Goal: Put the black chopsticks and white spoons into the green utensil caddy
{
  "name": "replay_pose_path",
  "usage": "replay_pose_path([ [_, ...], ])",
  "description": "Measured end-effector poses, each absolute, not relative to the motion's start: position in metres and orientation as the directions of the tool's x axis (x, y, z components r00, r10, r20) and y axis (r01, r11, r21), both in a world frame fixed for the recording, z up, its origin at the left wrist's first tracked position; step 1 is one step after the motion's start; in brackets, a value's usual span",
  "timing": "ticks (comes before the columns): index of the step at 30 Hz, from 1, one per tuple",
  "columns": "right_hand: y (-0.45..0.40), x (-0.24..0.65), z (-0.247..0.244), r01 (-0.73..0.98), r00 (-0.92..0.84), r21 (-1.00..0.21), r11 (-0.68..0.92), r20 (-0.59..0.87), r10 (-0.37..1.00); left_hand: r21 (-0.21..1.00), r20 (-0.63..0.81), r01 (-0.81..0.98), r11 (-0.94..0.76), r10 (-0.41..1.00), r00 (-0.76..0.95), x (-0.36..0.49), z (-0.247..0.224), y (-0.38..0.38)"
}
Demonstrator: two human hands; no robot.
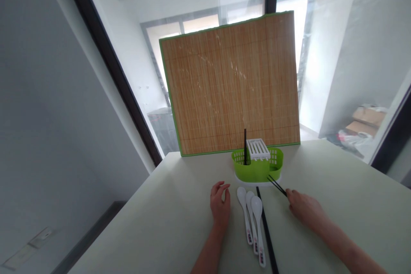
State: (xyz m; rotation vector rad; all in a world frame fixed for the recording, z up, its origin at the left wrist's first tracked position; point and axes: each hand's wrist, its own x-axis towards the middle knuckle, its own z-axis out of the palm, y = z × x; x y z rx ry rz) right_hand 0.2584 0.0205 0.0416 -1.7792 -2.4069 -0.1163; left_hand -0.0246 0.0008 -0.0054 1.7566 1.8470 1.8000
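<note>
My right hand is closed around a pair of black chopsticks. Their slightly parted tips reach the front of a green cutlery holder, which has a white slatted top piece. Another dark chopstick stands upright in its left compartment; I cannot tell whether it is one or two. My left hand hovers or rests over the table with fingers curved and apart, holding nothing. Between my hands lie three white spoons, bowls pointing away from me. Beside them on the right lies a long black chopstick.
Behind the holder, a bamboo mat with a green edge leans against the glass. The pale table narrows toward the back. Beyond the glass at right are cardboard boxes. A grey wall rises on the left.
</note>
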Motion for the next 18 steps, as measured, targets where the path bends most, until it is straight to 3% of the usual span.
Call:
replay_pose_path([
  [4,0.022,0.274,0.074,0.919,-0.354,-0.101,0.38,0.208,0.912,0.707,0.635,0.624,-0.332,0.687,-0.353,-0.018,0.001,-0.001],
  [8,0.012,0.279,0.094,0.747,-0.41,-0.412,0.522,0.333,0.849,0.76,0.553,0.521,-0.388,0.808,-0.205,0.007,0.019,-0.008],
  [11,0.006,0.276,0.093,0.622,-0.403,-0.583,0.522,0.334,0.852,0.777,0.501,0.459,-0.431,0.865,-0.036,0.034,0.033,-0.014],
  [14,0.002,0.273,0.087,0.569,-0.404,-0.644,0.512,0.324,0.856,0.793,0.47,0.398,-0.461,0.879,0.08,0.058,0.044,-0.017],
  [18,-0.002,0.273,0.086,0.542,-0.445,-0.655,0.527,0.308,0.841,0.83,0.462,0.303,-0.469,0.881,0.098,0.08,0.062,-0.019],
])
